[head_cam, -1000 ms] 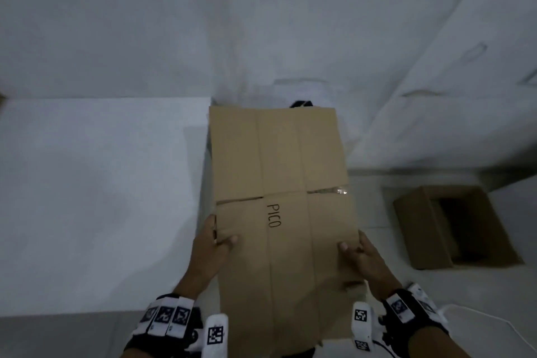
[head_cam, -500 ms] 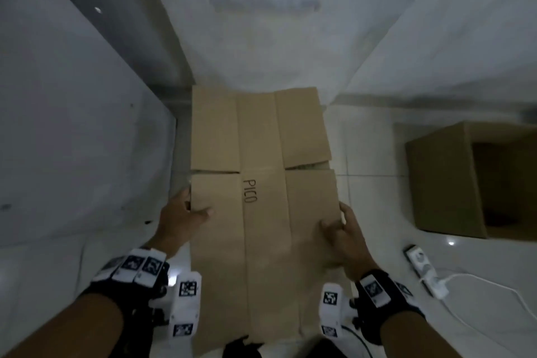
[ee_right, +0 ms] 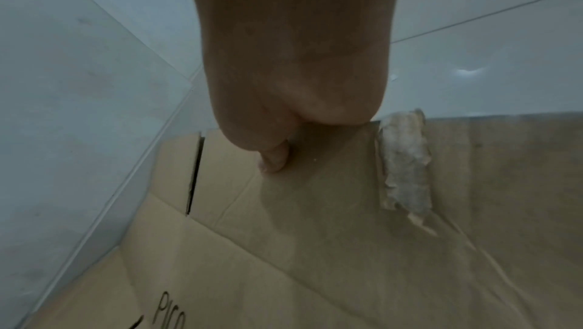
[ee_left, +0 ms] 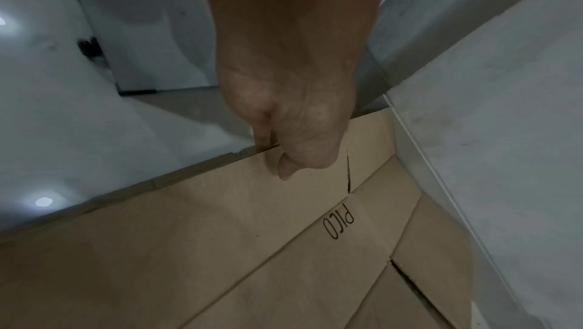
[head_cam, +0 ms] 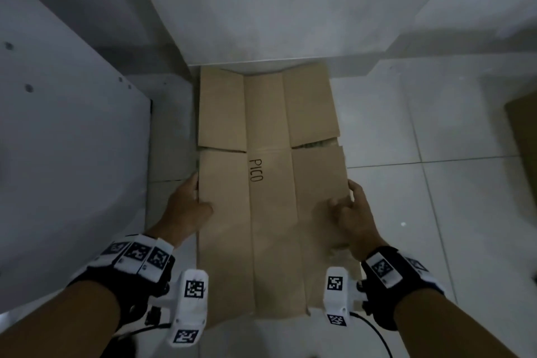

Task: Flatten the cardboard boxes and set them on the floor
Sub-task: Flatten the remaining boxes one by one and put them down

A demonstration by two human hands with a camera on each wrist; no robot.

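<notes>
A flattened brown cardboard box (head_cam: 270, 183) marked "PICO" stretches away from me, low over the tiled floor, its far flaps against the wall base. My left hand (head_cam: 189, 206) grips its left edge, thumb on top and fingers underneath; the left wrist view shows this pinch, left hand (ee_left: 284, 140) on the cardboard (ee_left: 221, 247). My right hand (head_cam: 351, 218) grips the right edge the same way, thumb pressed on top. In the right wrist view the right hand (ee_right: 277, 135) holds the cardboard (ee_right: 315, 247) beside a torn strip of tape (ee_right: 404, 160).
A white table panel (head_cam: 64, 154) stands close on the left. White walls (head_cam: 261, 3) rise ahead and to the right. The tiled floor (head_cam: 436, 212) spreads to the right, where a brown box edge (head_cam: 523, 136) shows at the frame's border.
Both hands have carried the flattened box down from beside the table toward the floor. My view has tilted down, and the open box on the right has slid almost out of frame.
</notes>
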